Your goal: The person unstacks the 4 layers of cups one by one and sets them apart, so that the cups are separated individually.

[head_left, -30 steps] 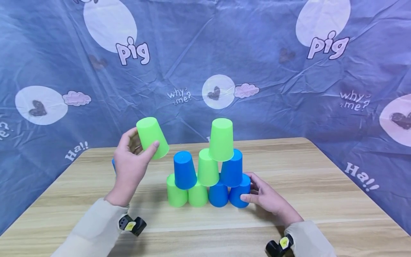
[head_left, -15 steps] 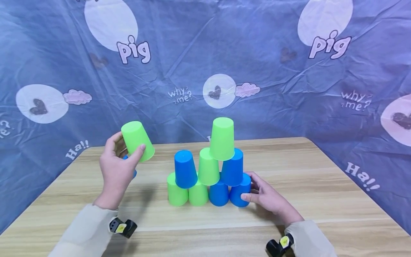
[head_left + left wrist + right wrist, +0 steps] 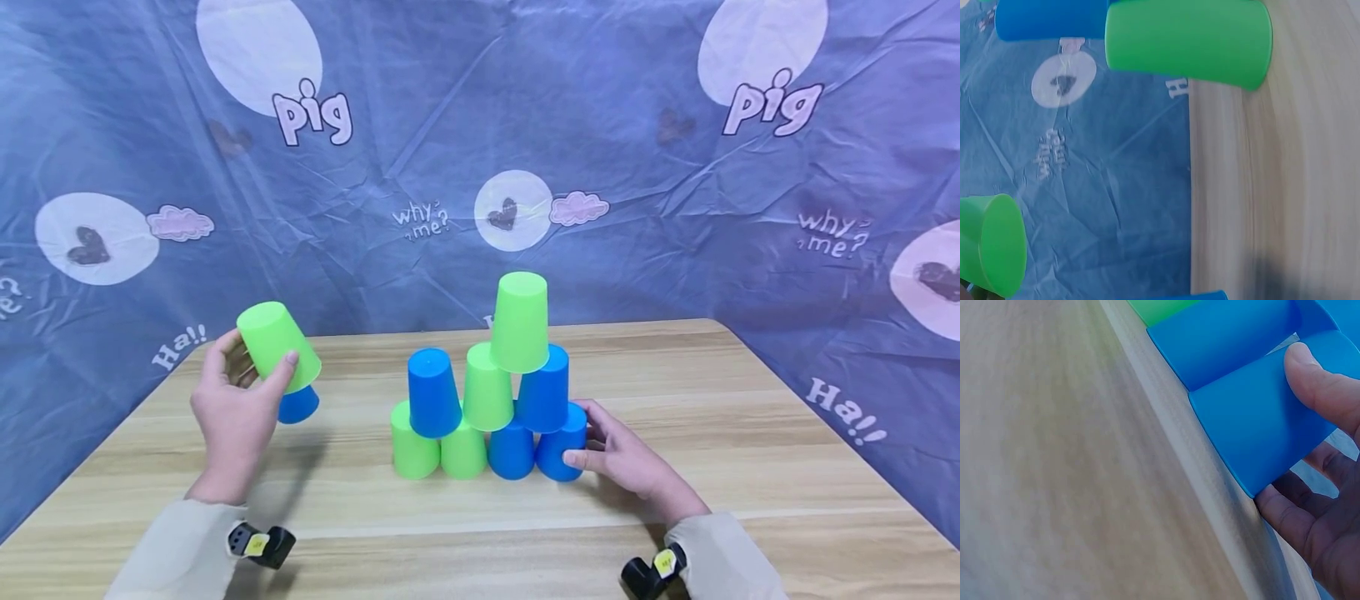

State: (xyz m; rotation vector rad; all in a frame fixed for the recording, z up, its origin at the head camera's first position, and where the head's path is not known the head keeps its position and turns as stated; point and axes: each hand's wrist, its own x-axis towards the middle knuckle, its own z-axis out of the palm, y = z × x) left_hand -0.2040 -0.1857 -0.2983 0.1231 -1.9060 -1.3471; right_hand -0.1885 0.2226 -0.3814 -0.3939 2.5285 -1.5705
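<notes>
My left hand [image 3: 236, 417] grips a tilted, upside-down green cup [image 3: 273, 343] in the air over the table's left side. That cup's open rim shows at the lower left of the left wrist view. Partly hidden behind it is a lone blue cup [image 3: 298, 406]. My right hand [image 3: 626, 454] holds the bottom right blue cup [image 3: 558, 457] of a stack, thumb in front and fingers behind. The bottom row has two green cups [image 3: 415, 454] and two blue ones. Above stand a blue cup [image 3: 433, 393], a green cup [image 3: 487, 387] and another blue cup [image 3: 545, 392], topped by a green cup [image 3: 521, 321].
The wooden table [image 3: 450, 550] carries the stack near its middle. A blue printed cloth [image 3: 645, 275] hangs behind and beside the table. Each wrist wears a small black camera [image 3: 261, 544].
My left hand has moved left and slightly down with the green cup, away from the stack, bringing the lone blue cup into view. My right hand has stayed at the bottom blue cup.
</notes>
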